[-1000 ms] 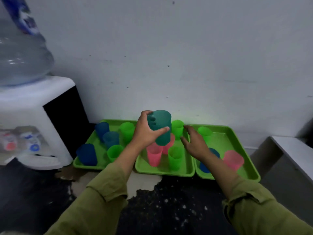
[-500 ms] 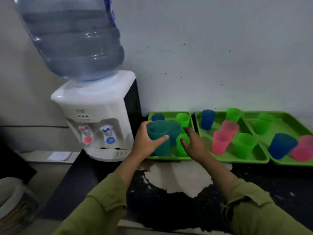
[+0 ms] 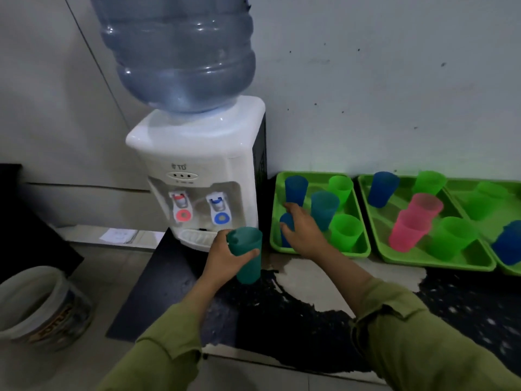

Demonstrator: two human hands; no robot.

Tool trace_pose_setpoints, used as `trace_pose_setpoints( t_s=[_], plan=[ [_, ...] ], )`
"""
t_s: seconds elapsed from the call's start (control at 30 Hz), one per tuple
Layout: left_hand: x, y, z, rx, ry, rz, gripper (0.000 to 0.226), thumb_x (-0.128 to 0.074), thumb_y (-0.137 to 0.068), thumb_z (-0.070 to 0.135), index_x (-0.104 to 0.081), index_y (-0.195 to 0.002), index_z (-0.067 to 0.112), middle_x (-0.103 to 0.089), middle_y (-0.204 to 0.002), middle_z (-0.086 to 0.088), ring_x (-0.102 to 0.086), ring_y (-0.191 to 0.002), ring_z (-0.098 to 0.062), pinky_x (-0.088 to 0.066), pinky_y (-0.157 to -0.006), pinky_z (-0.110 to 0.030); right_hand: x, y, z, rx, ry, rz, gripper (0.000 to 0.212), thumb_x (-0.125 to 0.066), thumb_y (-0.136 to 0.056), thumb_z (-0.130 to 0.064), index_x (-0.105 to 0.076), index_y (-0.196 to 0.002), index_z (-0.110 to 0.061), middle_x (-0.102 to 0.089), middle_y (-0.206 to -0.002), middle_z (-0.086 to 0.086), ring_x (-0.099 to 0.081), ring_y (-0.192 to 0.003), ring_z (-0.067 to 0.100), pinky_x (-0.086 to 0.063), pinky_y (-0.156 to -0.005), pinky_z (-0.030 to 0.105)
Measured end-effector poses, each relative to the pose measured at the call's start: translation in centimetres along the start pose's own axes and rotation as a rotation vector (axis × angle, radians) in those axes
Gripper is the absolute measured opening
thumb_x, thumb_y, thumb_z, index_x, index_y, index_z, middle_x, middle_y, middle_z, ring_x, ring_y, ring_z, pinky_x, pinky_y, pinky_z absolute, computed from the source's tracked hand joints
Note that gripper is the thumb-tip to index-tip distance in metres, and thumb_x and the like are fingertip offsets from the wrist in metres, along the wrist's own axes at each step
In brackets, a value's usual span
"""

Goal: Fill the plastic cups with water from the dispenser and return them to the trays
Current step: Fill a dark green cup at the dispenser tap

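My left hand (image 3: 222, 258) is shut on an upright teal plastic cup (image 3: 248, 258), held just in front of the drip tray (image 3: 197, 237) of the white water dispenser (image 3: 197, 165), below and right of its blue tap (image 3: 220, 210). The red tap (image 3: 181, 207) is further left. My right hand (image 3: 306, 235) hovers with fingers apart over the left green tray (image 3: 318, 251), right by a blue cup (image 3: 285, 241) that it partly hides. Blue, teal and green cups stand in that tray. The middle tray (image 3: 434, 262) holds blue, green and pink cups.
A big water bottle (image 3: 180, 52) sits upside down on the dispenser. A third green tray (image 3: 507, 270) with cups is cut off at the right edge. A white bucket (image 3: 42, 306) stands on the floor at the lower left. The black counter (image 3: 282, 320) has a worn pale patch.
My left hand has carried the teal cup from above the trays leftward and down to the dispenser front. My view swung left. My right hand stayed over the left tray.
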State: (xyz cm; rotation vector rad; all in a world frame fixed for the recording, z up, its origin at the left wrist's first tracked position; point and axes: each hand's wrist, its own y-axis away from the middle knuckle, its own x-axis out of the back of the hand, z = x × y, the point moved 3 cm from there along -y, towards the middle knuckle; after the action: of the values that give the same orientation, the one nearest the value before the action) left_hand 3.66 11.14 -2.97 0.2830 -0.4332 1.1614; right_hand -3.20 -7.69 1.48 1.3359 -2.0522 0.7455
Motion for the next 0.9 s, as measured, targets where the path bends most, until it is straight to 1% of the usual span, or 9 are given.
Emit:
trace_pose_setpoints(
  t_s=[0.1,0.2,0.33,0.43,0.47,0.57,0.67,0.77,0.9],
  plan=[
    [0.8,-0.5,-0.9,0.038,-0.013,-0.006,0.066,-0.085,-0.062,0.035,-0.043,-0.112,0.022,-0.049,-0.109,0.005,-0.051,-0.098,-0.011,-0.043,-0.075,-0.022,-0.5,-1.8,-1.1,0.025,-0.015,-0.02,0.053,-0.053,-0.092,-0.019,-0.033,-0.14,-0.006,-0.042,-0.139,0.016,-0.04,-0.13,0.028,-0.033,-0.106,0.034],
    [1.2,-1.0,-1.7,0.046,-0.034,0.006,0.072,-0.085,-0.063,0.034,-0.044,-0.119,0.017,-0.048,-0.109,0.006,-0.049,-0.1,-0.01,-0.042,-0.078,-0.022,-1.0,-3.5,-2.0,0.053,-0.04,-0.02,0.06,-0.053,-0.093,-0.025,-0.026,-0.144,-0.01,-0.037,-0.145,0.014,-0.038,-0.132,0.027,-0.032,-0.105,0.033],
    [1.5,-1.3,-3.1,0.077,-0.029,0.014,0.073,-0.085,-0.063,0.032,-0.045,-0.121,0.014,-0.051,-0.11,0.005,-0.051,-0.1,-0.01,-0.043,-0.079,-0.02,-1.7,-5.6,-3.6,0.065,-0.079,0.012,0.076,-0.058,-0.09,-0.036,-0.015,-0.147,-0.012,-0.027,-0.152,0.009,-0.03,-0.137,0.025,-0.029,-0.109,0.034],
    [1.9,-2.1,-3.8,0.07,-0.013,0.027,0.071,-0.086,-0.061,0.032,-0.046,-0.118,0.016,-0.053,-0.108,0.005,-0.052,-0.098,-0.009,-0.043,-0.077,-0.017,-2.4,-6.7,-4.4,0.068,-0.089,0.046,0.08,-0.059,-0.088,-0.039,-0.013,-0.148,-0.012,-0.027,-0.152,0.009,-0.027,-0.138,0.024,-0.027,-0.108,0.031],
    [2.1,-2.5,-3.9,0.061,0.006,0.028,0.068,-0.086,-0.061,0.032,-0.047,-0.116,0.018,-0.054,-0.107,0.006,-0.053,-0.098,-0.009,-0.044,-0.076,-0.016,-2.7,-7.1,-4.7,0.069,-0.097,0.058,0.08,-0.059,-0.088,-0.04,-0.014,-0.147,-0.012,-0.028,-0.151,0.009,-0.028,-0.138,0.024,-0.028,-0.108,0.031],
    [2.6,-3.9,-4.4,0.055,0.077,0.005,0.061,-0.086,-0.061,0.03,-0.05,-0.11,0.021,-0.057,-0.107,0.007,-0.057,-0.099,-0.009,-0.049,-0.083,-0.024,-3.1,-7.7,-5.6,0.063,-0.154,0.112,0.077,-0.062,-0.086,-0.038,-0.02,-0.145,-0.011,-0.037,-0.145,0.009,-0.036,-0.132,0.023,-0.033,-0.107,0.034],
    [3.3,-5.4,-4.6,0.025,0.097,-0.052,0.049,-0.086,-0.061,0.03,-0.049,-0.093,0.035,-0.059,-0.097,0.018,-0.058,-0.089,0.005,-0.048,-0.072,-0.013,-3.6,-7.8,-6.4,0.05,-0.199,0.196,0.07,-0.064,-0.085,-0.034,-0.026,-0.14,-0.012,-0.042,-0.138,0.008,-0.042,-0.126,0.022,-0.04,-0.103,0.037],
    [3.7,-6.8,-4.8,0.017,0.117,-0.118,0.053,-0.087,-0.059,0.031,-0.049,-0.096,0.033,-0.063,-0.1,0.011,-0.06,-0.091,0.001,-0.049,-0.07,-0.012,-4.1,-7.9,-6.9,0.047,-0.207,0.28,0.062,-0.064,-0.086,-0.03,-0.032,-0.136,-0.012,-0.047,-0.132,0.008,-0.047,-0.119,0.022,-0.041,-0.095,0.029],
    [4.6,-8.4,-4.4,-0.048,0.107,-0.149,0.051,-0.086,-0.057,0.031,-0.047,-0.09,0.037,-0.058,-0.096,0.02,-0.056,-0.085,0.012,-0.045,-0.062,-0.004,-4.8,-7.9,-7.2,0.001,-0.204,0.337,0.059,-0.061,-0.087,-0.028,-0.033,-0.136,-0.009,-0.046,-0.13,0.009,-0.047,-0.118,0.022,-0.042,-0.095,0.032]
  ],
)
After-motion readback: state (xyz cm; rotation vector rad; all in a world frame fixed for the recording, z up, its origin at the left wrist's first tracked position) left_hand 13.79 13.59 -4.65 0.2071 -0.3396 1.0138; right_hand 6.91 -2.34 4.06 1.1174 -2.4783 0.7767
